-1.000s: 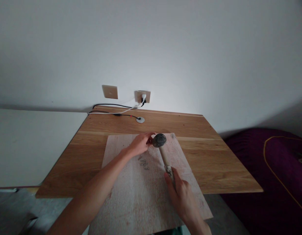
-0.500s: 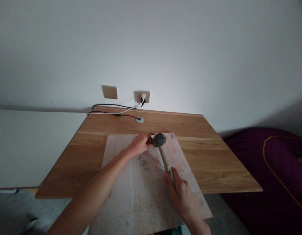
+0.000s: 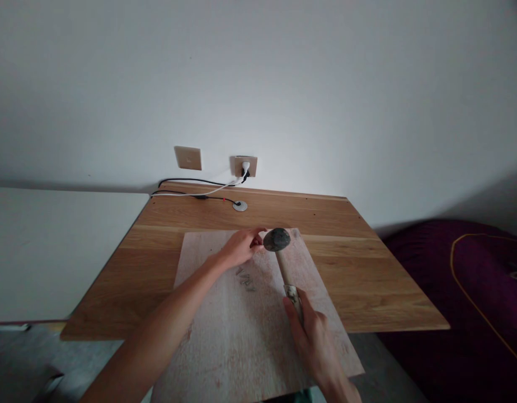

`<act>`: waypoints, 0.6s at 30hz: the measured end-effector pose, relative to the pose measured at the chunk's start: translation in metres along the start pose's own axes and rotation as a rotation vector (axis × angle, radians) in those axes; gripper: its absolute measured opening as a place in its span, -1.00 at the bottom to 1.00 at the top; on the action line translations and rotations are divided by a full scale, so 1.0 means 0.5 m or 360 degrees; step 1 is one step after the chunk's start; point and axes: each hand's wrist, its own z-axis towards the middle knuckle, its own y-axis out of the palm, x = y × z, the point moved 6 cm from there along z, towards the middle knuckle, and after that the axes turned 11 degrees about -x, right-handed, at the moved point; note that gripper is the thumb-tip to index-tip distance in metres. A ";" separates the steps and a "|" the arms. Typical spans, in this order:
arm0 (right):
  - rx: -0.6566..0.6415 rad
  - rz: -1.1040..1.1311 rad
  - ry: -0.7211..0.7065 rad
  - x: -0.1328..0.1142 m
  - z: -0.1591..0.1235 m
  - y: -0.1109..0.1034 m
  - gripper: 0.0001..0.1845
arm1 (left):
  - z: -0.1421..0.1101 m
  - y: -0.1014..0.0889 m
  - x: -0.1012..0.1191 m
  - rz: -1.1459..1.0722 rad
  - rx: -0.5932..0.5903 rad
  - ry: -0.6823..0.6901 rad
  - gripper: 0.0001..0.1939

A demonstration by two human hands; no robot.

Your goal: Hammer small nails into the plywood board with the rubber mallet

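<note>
My right hand (image 3: pixel 315 336) is wrapped round the pale, worn handle of a mallet (image 3: pixel 277 239), its rounded dark head raised over the far part of a whitish wooden board (image 3: pixel 225 330). Just left of that head, my left hand (image 3: pixel 241 246) is low over the board with thumb and fingertips pinched together. Whatever sits in the pinch is too small to make out. A small pile of nails (image 3: pixel 245 280) lies on the board, nearer to me than the left hand.
Beneath the board is a wooden tabletop (image 3: pixel 367 285) against the wall. Black and white cables (image 3: pixel 191 194) run along its back to a wall socket (image 3: pixel 250 166) and a round grommet (image 3: pixel 239 206). A white surface (image 3: pixel 61 252) adjoins at left; a purple beanbag-like form (image 3: pixel 435 263) stands right.
The mallet has shifted slightly to the right, its head now a little apart from the left fingertips. My left hand has stayed in place.
</note>
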 end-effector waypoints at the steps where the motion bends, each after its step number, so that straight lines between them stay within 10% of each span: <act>1: 0.0004 -0.0023 0.0016 0.001 0.002 0.001 -0.33 | 0.000 -0.001 0.000 0.0009 0.0004 0.0000 -0.44; 18: -0.0104 -0.0057 0.0133 -0.001 0.011 0.006 -0.34 | -0.004 -0.005 0.008 0.0089 0.0026 0.0003 -0.36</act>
